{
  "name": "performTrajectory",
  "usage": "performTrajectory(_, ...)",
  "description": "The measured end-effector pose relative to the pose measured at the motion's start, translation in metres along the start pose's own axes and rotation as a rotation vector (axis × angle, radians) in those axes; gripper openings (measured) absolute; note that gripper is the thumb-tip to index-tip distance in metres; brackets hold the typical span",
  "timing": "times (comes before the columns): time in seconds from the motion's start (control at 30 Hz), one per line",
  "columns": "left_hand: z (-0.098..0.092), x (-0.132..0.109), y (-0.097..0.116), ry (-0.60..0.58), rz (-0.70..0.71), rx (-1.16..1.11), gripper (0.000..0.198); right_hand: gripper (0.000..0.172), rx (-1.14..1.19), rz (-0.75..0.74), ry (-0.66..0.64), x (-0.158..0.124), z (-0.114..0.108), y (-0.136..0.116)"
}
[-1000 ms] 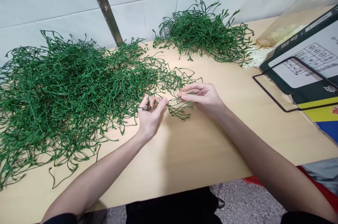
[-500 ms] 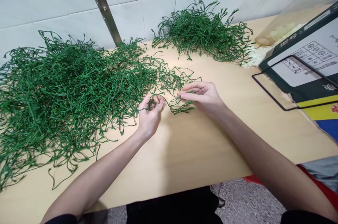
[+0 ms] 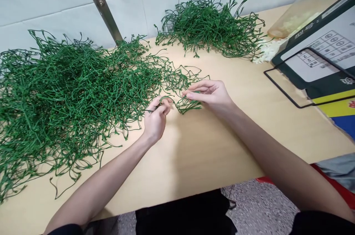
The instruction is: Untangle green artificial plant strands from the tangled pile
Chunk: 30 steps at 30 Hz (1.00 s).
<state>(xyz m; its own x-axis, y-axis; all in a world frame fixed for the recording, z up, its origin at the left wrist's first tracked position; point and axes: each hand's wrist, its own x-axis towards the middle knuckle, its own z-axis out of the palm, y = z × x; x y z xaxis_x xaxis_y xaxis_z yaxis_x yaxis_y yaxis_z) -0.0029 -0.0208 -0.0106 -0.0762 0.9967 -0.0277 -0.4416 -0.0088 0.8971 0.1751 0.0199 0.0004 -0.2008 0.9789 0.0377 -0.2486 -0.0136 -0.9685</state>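
White tiled wall behind wooden table [image 3: 194,161]. Big green tangle [image 3: 63,94] filling left of frame. At centre, left hand [image 3: 155,118] now closed tighter, pinching a sprig [image 3: 188,104]; right hand [image 3: 212,94] pinching its other end, barely shifted.

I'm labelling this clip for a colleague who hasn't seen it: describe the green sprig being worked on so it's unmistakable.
On the wooden table, right of the large green heap, lies one sprig stretched between the left hand and right hand. Unlike its tangled neighbours, it is pinched at both ends by fingertips.
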Motion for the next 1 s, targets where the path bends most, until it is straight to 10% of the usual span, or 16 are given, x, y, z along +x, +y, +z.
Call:
performTrajectory(0.23,0.001,-0.0056,0.0029,-0.008,0.071,0.242,0.043,0.026,0.035,0.016,-0.041,-0.0014,0.0012,0.0005)
performTrajectory(0.43,-0.0041,-0.0063,-0.0008,-0.116,0.143,0.46,0.016,0.024,0.062,0.043,-0.076,-0.0028,0.0024,0.0018)
performTrajectory(1.0,0.0014,-0.0083,0.005,-0.109,0.087,0.419,0.03,0.037,0.038,0.119,-0.241,-0.0042,0.002,-0.0044)
